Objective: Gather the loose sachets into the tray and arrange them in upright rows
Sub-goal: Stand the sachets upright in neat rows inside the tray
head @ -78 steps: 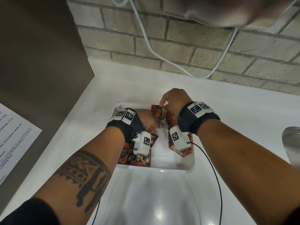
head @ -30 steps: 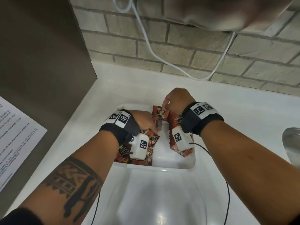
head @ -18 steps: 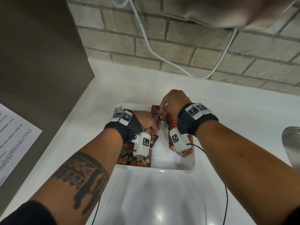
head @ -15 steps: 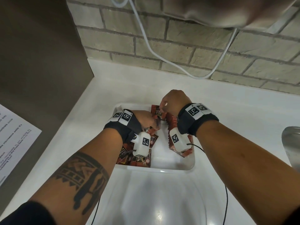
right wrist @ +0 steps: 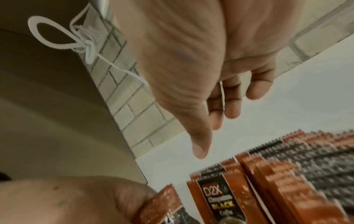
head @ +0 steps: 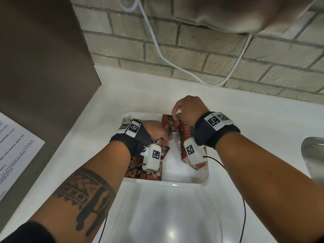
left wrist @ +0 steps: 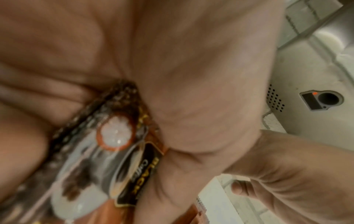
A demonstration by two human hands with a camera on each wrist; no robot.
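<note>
Two hands: both worked inside the tray, close together at its far end.
Left hand: curled round a sachet, gripped between palm and fingers; print reading "BLACK" seen in the left wrist view.
Right hand: thumb and fingers bent down over the top edge of the front sachet; whether pinched or only touched, could not be told; in the right wrist view the fingers hung fairly straight above the packs.
Upright row: stood on edge along the tray's right side, packed face to face, serrated tops up.
Loose sachets: lay flat and overlapping in the tray's left near corner, partly under the left wrist camera.
Tray: white, rectangular, bare floor showing in the middle; sat on the worktop.
Worktop: white, against a brick wall with a white cable hanging across it.
Far right: edge of a metal sink.
Far left: printed paper sheet on a brown panel.
</note>
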